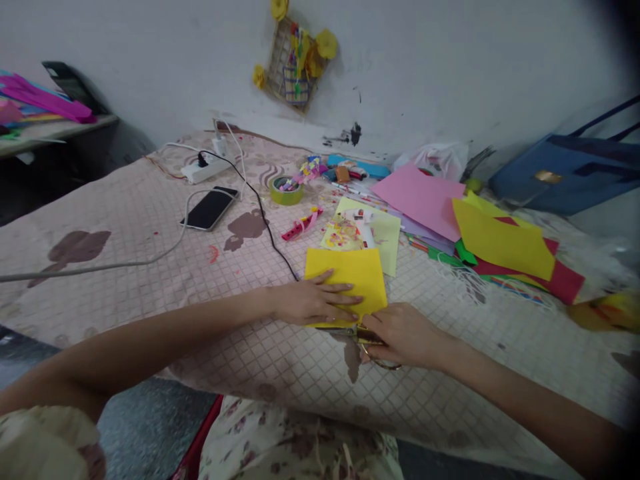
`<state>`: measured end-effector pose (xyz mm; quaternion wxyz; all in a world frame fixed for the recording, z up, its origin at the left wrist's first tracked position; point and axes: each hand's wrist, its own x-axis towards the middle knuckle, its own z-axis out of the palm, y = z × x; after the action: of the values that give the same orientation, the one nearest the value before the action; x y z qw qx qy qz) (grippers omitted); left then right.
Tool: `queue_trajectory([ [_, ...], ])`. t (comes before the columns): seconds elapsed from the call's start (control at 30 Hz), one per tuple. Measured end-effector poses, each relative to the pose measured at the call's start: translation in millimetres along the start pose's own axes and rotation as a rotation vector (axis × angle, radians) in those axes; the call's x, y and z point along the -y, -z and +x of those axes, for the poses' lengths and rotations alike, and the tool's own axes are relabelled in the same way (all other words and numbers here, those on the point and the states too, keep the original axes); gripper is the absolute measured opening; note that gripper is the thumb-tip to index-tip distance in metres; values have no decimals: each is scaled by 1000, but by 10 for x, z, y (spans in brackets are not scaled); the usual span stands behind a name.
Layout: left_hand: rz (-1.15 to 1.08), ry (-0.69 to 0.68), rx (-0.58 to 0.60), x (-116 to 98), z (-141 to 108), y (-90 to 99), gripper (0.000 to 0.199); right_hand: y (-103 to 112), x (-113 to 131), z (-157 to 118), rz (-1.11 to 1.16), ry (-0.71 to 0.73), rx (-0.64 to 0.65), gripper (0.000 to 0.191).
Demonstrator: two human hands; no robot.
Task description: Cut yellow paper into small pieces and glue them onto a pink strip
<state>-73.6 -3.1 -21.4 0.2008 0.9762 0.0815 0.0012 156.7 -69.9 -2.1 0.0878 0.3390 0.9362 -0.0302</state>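
A yellow sheet (345,263) of paper or foam lies on the cloth-covered table in front of me. My left hand (320,300) rests flat on it with the fingers spread. At the sheet's lower right, my right hand (403,333) is closed round the gold handles of a pair of scissors (369,335). The scissor blades point left along the sheet's near edge; how far they part cannot be made out. Just beyond lies a pale yellow-green sheet (390,233) with a white glue gun (366,233) and small coloured scraps on it.
A phone (210,208) and a white power strip (204,169) with cables lie at the left. Green tape (286,192) and a pink ribboned piece (302,225) are beyond my hands. Coloured sheets (505,240), white string (470,283) and a blue bag (570,173) are at the right.
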Motion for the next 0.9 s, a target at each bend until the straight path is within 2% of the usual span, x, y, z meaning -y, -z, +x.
queue_trajectory([
  [0.27, 39, -39, -26, 21, 1, -24, 43, -67, -38, -26, -45, 24, 4, 29],
  [0.43, 18, -50, -49, 35, -66, 72, 46, -40, -32, -41, -22, -28, -4, 26],
  [0.57, 43, -6, -94, 77, -216, 127, 46, 4, -16, -45, 29, -36, 15, 29],
  [0.7, 70, 33, -108, 101, -334, 97, 45, 29, 11, -90, 60, -38, 18, 25],
  [0.9, -53, 139, -203, -24, -354, 67, 34, 32, 58, -217, 72, -72, 49, 30],
])
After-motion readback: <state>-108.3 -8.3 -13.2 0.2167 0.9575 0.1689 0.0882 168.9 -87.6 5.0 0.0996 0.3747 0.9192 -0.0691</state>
